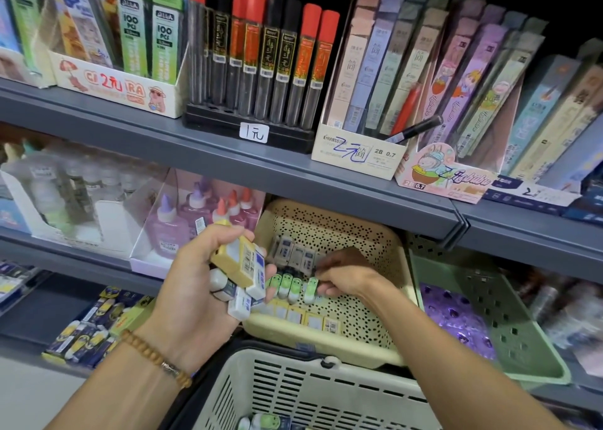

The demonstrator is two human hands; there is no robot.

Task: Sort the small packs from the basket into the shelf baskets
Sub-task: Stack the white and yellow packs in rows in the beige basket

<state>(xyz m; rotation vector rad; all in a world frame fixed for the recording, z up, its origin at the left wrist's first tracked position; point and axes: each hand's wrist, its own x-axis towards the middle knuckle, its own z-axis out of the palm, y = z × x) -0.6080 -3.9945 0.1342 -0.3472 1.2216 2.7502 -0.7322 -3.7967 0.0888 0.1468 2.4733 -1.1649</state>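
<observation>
A loose stack of small packs (pixel 239 274) is clutched in the left hand (pixel 195 286), while a green pack (pixel 310 291) is pinched by the right hand (pixel 342 274) inside the cream shelf basket (pixel 368 234). The overfull left grip could let packs spill; the neat green row could be knocked askew. More packs lie in the carry basket (pixel 293 387) below.

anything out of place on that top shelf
Yes: a black pen lies slanted across the front of the white display box, and a red tube leans askew inside it among upright pastel packs.
</observation>
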